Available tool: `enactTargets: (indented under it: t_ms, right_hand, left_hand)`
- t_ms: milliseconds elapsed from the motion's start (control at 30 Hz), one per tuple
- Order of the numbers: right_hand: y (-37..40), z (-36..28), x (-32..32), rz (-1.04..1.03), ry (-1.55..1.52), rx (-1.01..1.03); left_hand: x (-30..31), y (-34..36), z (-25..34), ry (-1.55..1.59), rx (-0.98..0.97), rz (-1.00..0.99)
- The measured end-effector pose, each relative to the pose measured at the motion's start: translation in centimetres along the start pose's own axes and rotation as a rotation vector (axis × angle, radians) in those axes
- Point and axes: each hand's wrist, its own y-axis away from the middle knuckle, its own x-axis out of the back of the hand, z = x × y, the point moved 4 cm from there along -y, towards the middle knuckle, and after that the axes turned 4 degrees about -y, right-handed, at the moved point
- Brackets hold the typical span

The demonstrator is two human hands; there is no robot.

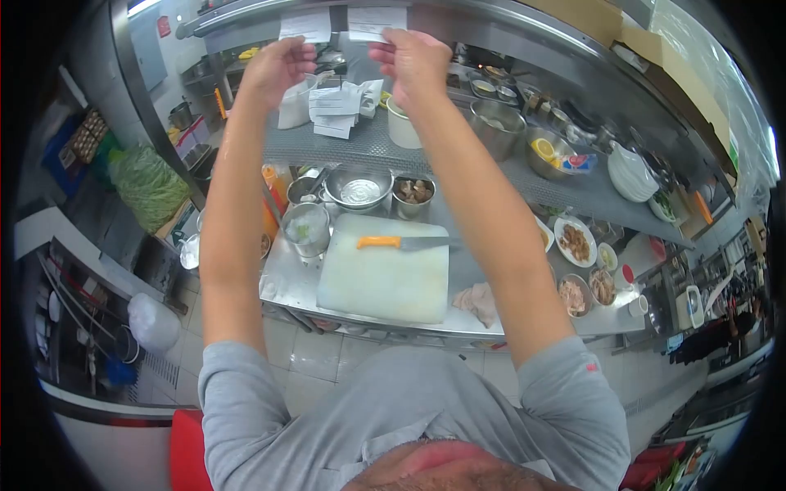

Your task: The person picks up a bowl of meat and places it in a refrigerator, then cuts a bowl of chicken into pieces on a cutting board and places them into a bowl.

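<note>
Both my arms reach up to the metal rail at the top of the shelf. My left hand (280,70) has its fingers curled in and pinches the lower edge of a white paper slip (306,24). To the right, my right hand (416,65) pinches the bottom of a second white paper slip (377,21). Both slips hang side by side at the rail. Below, a white cutting board (383,282) lies on the steel counter, with a yellow-handled knife (381,241) across its upper part.
More paper slips (334,108) hang at the shelf (295,147), beside a white tub (401,127). Metal bowls (359,186) stand behind the board. A cloth (477,304) and a plate of brown food (575,240) are to its right. Bagged greens (154,186) sit at the left.
</note>
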Motion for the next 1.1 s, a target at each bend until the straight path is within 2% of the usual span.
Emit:
enactTargets:
  t_ms: [200,267,300,333,367,400,433,467,500,567,667,967,1033,1100]
  right_hand:
    - [1.8,2.3,0.2,-0.032,-0.006,0.039]
    - [4.0,3.3,0.8,-0.075,0.172,-0.042]
    - [5.6,4.2,0.7,-0.205,0.460,0.237]
    - [7.5,5.1,0.8,-0.255,0.721,0.554]
    - [10.8,4.4,-0.4,-0.419,0.813,0.539]
    - [13.9,3.8,-1.9,-0.467,0.847,0.865]
    - [15.5,4.8,-3.5,-0.625,0.896,0.857]
    - [16.8,5.9,-5.5,-0.773,0.907,1.031]
    - [17.6,7.1,-6.4,-0.853,0.943,1.073]
    - [18.3,10.0,-7.6,-0.949,1.003,1.015]
    - [18.7,13.2,-6.7,-0.972,1.020,0.852]
    - [24.8,16.2,-6.4,-1.018,0.823,0.582]
    - [25.7,16.3,-3.1,-0.969,0.818,0.456]
    - [27.4,16.0,3.4,-0.850,0.853,0.262]
  left_hand:
    - [-0.1,0.6,1.4,-0.078,-0.050,-0.065]
    - [0.4,1.6,0.5,-0.062,-0.025,-0.021]
    - [0.4,2.2,-0.3,-0.049,-0.009,-0.016]
    - [1.8,2.3,-2.4,0.002,-0.009,-0.102]
    - [2.2,2.6,-4.8,0.056,-0.002,-0.203]
    - [0.7,4.7,-7.1,0.100,0.113,-0.089]
    - [0.2,6.4,-9.2,-0.207,0.144,-0.162]
    - [-4.2,11.4,-7.6,-1.005,-0.197,-0.143]
    - [-6.2,13.2,-6.9,-0.859,-0.157,-0.271]
    - [-8.9,17.1,-6.7,-0.611,-0.077,-0.468]
    - [-8.3,20.5,-7.2,-0.558,-0.140,-0.620]
    - [-1.0,21.6,-6.0,-0.749,-0.153,-0.618]
    - [-1.4,21.6,-9.0,-0.781,-0.125,-0.625]
    - [-3.5,24.4,-15.8,-0.789,-0.066,-0.615]
